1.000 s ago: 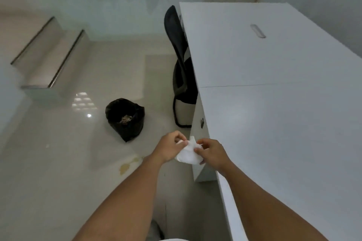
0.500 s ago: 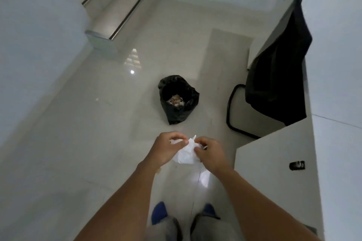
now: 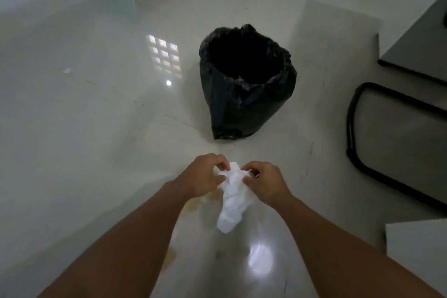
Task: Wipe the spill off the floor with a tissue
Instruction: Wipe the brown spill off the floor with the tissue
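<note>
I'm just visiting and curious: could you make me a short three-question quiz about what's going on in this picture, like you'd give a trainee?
1. True or false: the tissue is already pressed flat on the floor.
2. Which hands hold the tissue? A) left hand only B) right hand only C) both
3. Fill in: the yellowish spill lies on the floor between the person and the black ____.

Key:
1. False. It hangs in the air, pinched at its top.
2. C. The left hand and right hand each pinch it with their fingers.
3. Bin, the bag-lined bin standing beyond the hands.
</note>
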`<state>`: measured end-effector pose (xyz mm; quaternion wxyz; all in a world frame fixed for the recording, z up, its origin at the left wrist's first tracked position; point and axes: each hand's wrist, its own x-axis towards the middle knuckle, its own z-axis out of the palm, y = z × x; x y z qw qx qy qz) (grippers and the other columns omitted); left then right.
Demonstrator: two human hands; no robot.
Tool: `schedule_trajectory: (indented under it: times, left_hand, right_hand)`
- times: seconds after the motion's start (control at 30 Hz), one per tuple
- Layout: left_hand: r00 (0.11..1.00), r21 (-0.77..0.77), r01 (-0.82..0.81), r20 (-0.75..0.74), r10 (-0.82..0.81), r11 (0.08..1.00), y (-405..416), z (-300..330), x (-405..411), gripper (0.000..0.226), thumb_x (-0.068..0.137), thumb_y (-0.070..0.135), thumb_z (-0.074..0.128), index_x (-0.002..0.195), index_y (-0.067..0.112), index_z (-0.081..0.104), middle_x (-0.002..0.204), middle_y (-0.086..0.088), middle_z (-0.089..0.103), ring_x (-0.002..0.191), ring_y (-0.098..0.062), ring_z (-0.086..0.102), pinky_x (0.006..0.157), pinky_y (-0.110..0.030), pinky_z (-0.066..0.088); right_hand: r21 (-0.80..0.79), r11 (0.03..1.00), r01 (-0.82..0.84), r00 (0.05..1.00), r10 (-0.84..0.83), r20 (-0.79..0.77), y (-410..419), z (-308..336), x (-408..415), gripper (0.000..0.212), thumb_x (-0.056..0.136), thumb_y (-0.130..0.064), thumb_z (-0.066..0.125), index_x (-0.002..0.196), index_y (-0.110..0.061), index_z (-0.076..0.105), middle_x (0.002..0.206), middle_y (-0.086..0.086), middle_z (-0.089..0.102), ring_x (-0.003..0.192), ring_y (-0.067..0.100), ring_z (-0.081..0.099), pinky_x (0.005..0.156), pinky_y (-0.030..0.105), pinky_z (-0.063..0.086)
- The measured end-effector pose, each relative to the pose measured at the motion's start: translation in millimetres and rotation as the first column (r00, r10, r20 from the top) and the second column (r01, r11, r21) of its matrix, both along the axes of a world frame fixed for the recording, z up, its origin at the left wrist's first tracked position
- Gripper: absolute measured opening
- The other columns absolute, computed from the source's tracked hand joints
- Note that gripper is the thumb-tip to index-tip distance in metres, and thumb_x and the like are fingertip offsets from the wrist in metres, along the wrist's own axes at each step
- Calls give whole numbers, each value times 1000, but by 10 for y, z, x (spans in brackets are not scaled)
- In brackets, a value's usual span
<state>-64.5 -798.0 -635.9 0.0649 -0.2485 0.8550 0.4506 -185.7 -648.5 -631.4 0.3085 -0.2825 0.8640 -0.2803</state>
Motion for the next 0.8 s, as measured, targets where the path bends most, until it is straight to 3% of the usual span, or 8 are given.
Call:
schedule_trajectory:
  times: [0.1, 0.17, 0.3, 0.37, 0.47, 0.63, 0.73, 0.8]
  left_hand:
    - [985, -200, 169, 57, -161, 965, -182, -810, -17, 25, 92, 28, 62, 116, 24, 64, 116, 3, 61, 93, -10, 56, 76, -17, 43]
    - [982, -316, 188, 59, -179, 930, -316, -1187, 60, 28, 95, 31, 58, 121, 24, 62, 121, 3, 58, 101, -12, 56, 83, -23, 43]
    - [997, -435, -21, -74, -13, 900, -616, -1566, 358, 31, 98, 32, 50, 124, 20, 61, 127, -1, 58, 113, -20, 57, 97, -38, 46]
    - [998, -479, -70, -28, 65, 875, -677, -1629, 609, 42, 95, 36, 40, 127, 17, 59, 132, -4, 56, 116, -27, 57, 97, -44, 45]
    - [994, -531, -64, 46, 104, 845, -670, -1759, 972, 57, 92, 39, 31, 138, 14, 52, 144, -6, 51, 130, -27, 49, 103, -46, 39]
    - [992, -598, -102, -1, 127, 795, -767, -1952, 1343, 65, 91, 41, 23, 145, 13, 47, 152, -2, 45, 142, -19, 38, 108, -44, 31]
    - [987, -616, -131, -4, 163, 777, -775, -1999, 1443, 64, 92, 37, 24, 146, 10, 46, 153, -5, 44, 144, -21, 37, 108, -44, 31]
    - [987, -640, -109, 20, 158, 761, -715, -2051, 1529, 65, 92, 36, 22, 147, 9, 43, 155, -6, 42, 145, -22, 36, 109, -44, 30]
  right_hand:
    - [1, 1000, -31, 999, 31, -32, 49, -854, -251, 23, 79, -5, 69, 99, -16, 75, 96, 5, 74, 83, 15, 65, 62, 12, 47]
    - [-58, 997, -47, 994, 41, -101, 77, -1286, -326, 31, 77, -5, 72, 108, -12, 73, 108, 9, 71, 97, 21, 65, 77, 20, 50]
    - [-168, 986, -16, 955, -35, -295, 167, -1676, -149, 48, 87, -16, 65, 134, -16, 55, 137, 2, 52, 123, 22, 42, 102, 31, 39]
    - [-40, 992, -124, 928, 101, -358, 268, -1695, 15, 48, 92, -23, 54, 139, -17, 49, 148, 0, 43, 131, 23, 33, 109, 35, 32]
    - [198, 945, -262, 887, 316, -337, 412, -1669, 139, 59, 80, -33, 40, 137, -20, 48, 154, -6, 34, 126, 26, 32, 105, 41, 33]
    - [176, 930, -322, 916, 353, -192, 441, -1731, 201, 55, 81, -14, 46, 136, -15, 41, 158, -7, 18, 123, 23, 28, 101, 34, 41]
    - [186, 926, -328, 904, 365, -223, 500, -1776, 94, 53, 88, -6, 48, 139, -16, 43, 151, -3, 29, 127, 24, 38, 102, 34, 43]
    - [153, 949, -274, 924, 304, -231, 536, -1786, 47, 47, 89, -1, 53, 134, -14, 52, 138, 5, 44, 118, 26, 50, 95, 31, 45]
